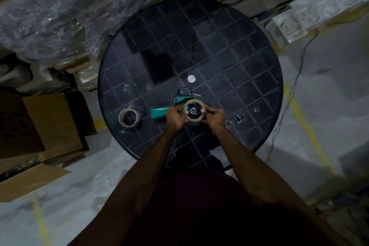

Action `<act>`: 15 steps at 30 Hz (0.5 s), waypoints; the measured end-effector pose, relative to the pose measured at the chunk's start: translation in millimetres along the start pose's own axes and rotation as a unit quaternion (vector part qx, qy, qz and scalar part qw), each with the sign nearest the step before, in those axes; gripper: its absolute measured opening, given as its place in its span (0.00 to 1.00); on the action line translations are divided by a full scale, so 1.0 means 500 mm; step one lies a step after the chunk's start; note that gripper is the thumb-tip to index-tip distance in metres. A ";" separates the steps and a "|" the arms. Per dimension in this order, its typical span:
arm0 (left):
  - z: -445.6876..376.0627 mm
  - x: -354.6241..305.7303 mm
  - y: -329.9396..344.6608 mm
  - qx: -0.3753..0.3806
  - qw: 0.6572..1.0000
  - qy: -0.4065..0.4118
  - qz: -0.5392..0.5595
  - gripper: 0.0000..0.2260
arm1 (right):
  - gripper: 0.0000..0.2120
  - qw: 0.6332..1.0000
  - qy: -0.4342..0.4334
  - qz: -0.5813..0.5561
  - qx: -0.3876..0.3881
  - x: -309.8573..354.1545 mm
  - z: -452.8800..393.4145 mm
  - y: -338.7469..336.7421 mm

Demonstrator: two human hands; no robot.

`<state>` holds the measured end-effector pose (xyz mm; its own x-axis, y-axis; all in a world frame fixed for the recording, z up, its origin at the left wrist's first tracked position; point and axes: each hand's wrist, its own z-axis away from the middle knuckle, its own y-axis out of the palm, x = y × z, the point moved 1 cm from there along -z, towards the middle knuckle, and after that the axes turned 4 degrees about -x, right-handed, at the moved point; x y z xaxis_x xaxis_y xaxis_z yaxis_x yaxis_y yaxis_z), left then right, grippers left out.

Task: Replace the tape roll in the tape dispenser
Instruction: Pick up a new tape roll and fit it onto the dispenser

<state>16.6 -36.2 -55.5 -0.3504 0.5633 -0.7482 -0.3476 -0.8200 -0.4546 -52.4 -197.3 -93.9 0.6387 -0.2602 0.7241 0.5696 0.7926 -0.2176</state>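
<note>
A green tape dispenser (159,112) lies on the round black table (229,46), handle pointing left. A thin, pale tape roll (194,102) sits around the dispenser's black hub. My left hand (175,117) grips the roll's left edge, over the handle's inner end. My right hand (214,115) grips the roll's right edge. A second, thicker tape roll (129,117) lies flat on the table to the left of the handle.
A car key (185,92) and a small white disc (191,79) lie just beyond the dispenser. Cardboard boxes (40,126) stand at the left, plastic-wrapped goods (60,6) behind. A cable (295,78) runs down the floor on the right.
</note>
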 end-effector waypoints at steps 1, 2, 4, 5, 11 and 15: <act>0.002 -0.008 -0.001 0.003 1.000 0.014 -0.004 0.13 | 0.14 1.000 0.002 -0.005 -0.002 0.011 0.009 -0.001; 0.008 -0.023 -0.007 0.006 1.000 0.026 -0.013 0.13 | 0.14 1.000 0.002 -0.012 -0.001 0.012 0.008 -0.001; 0.012 -0.039 -0.013 0.006 0.999 0.024 -0.021 0.13 | 0.14 1.000 0.008 -0.017 0.003 0.011 0.005 0.003; 0.012 -0.041 -0.014 0.006 1.000 0.018 -0.021 0.13 | 0.14 1.000 0.012 -0.017 0.001 0.009 0.003 0.005; 0.002 -0.045 -0.016 0.014 0.996 0.049 -0.078 0.11 | 0.17 1.000 0.015 0.005 -0.010 -0.037 -0.048 0.011; 0.001 -0.061 -0.022 0.017 0.988 0.084 -0.126 0.07 | 0.19 1.000 0.017 0.002 -0.012 -0.082 -0.088 0.019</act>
<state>30.8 -44.4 -27.4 -0.0995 0.7224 -0.6843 -0.4357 -0.6499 -0.6227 -50.4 -203.5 -154.4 0.6575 -0.2768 0.7007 0.5796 0.7800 -0.2358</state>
